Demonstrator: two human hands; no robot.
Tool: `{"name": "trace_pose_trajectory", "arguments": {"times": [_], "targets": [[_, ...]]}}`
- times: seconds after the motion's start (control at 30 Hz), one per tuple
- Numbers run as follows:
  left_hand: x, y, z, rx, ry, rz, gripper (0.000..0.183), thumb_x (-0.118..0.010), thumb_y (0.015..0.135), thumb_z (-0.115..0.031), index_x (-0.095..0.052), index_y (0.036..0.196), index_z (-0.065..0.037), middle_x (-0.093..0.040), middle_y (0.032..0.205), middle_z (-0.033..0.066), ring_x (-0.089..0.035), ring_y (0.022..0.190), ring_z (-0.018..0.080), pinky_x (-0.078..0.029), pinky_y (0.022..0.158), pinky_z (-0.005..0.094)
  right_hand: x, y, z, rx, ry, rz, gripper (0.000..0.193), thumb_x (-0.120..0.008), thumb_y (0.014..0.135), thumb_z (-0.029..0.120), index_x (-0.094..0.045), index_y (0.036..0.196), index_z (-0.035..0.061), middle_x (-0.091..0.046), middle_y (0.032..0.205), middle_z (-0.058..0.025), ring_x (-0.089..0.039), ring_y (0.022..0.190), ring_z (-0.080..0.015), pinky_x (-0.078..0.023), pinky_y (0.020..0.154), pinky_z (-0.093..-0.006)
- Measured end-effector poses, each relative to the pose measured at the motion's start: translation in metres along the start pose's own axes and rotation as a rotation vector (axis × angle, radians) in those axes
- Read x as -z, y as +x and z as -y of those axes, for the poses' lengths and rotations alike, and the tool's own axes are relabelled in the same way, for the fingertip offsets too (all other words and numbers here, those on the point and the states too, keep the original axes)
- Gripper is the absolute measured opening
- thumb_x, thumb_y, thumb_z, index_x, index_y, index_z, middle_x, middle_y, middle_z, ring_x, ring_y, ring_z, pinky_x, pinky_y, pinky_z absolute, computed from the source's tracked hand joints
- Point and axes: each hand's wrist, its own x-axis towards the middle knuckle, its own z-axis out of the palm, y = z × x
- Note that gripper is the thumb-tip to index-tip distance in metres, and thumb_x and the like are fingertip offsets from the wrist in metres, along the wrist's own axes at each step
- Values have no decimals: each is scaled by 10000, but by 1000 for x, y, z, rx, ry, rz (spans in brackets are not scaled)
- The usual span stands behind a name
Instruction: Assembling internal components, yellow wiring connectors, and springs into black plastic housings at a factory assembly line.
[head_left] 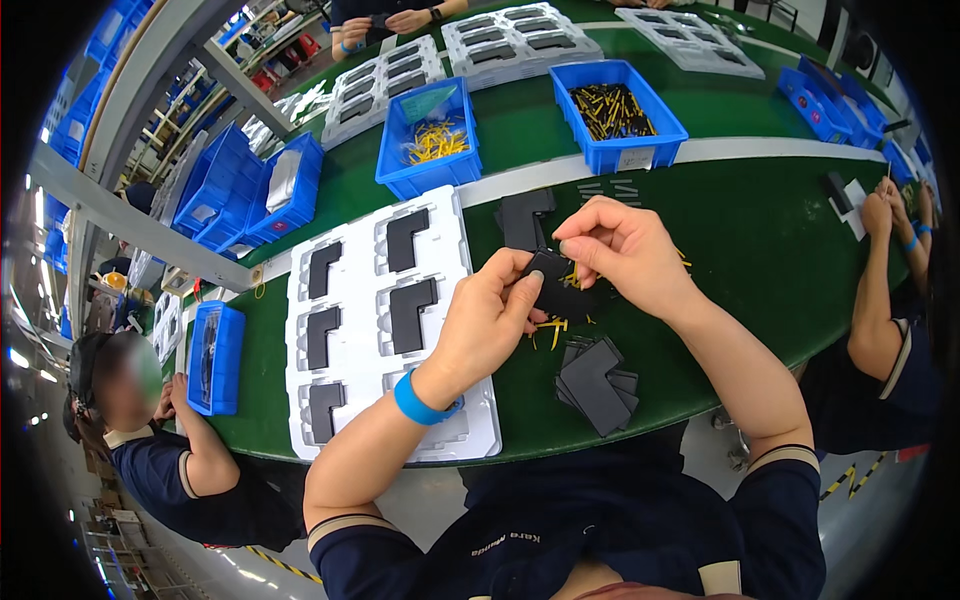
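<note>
By the near edge of the green table [740, 270] I see a fanned pile of black L-shaped plates [598, 385]. Beyond it, the worker's left hand [490, 305] pinches a black piece [550, 287], thumb on top. The right hand [622, 250] presses thumb and forefinger together beside it; on what, I can't tell. Leftward lies a white moulded tray [364, 270]; farther, two blue bins [432, 180] hold strips.

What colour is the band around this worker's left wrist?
The wristband is bright blue; it shows best in the head view.
</note>
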Motion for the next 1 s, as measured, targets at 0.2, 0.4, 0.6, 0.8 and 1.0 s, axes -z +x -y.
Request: {"name": "trace_pose_trajectory", "arguments": {"times": [0.2,0.4,0.6,0.8,1.0], "targets": [[-2,-1,2,-54,78,-39,114,-511,933,-92,-520,966,16,-632,725,89,-619,594,120,-485,530,250,-11,-2,0,19,-95,-39,92,-611,867,35,-640,927,-27,-556,844,-31,-576,647,-80,-508,570,-226],[-2,-2,0,-88,127,-40,107,-518,923,-80,-523,963,19,-640,737,114,-631,598,143,-489,540,268,-12,-3,-1,49,-115,-52,78,-618,857,22,-654,910,-23,-537,849,-34,-576,639,-84,-501,560,-220],[-3,-1,-1,-85,108,-30,118,-524,919,-88,-530,974,16,-634,735,132,-623,589,170,-480,545,288,-10,-4,-1,20,-169,-44,87,-603,860,1,-647,932,-21,-542,883,-26,-582,656,-70,-510,579,-205],[2,0,4,-151,257,-55,124,-516,923,-108,-532,982,0,-595,694,143,-568,579,240,-435,552,342,-9,-1,3,-154,-148,0,95,-630,869,73,-630,923,-6,-586,758,-9,-564,618,-60,-480,530,-203],[0,-3,-8,-161,242,-106,165,-506,923,-88,-521,1072,-18,-618,719,135,-569,596,252,-434,570,338,-11,0,-6,-124,-55,7,122,-631,878,111,-611,918,-2,-582,719,-3,-536,593,-50,-442,494,-199]]}}
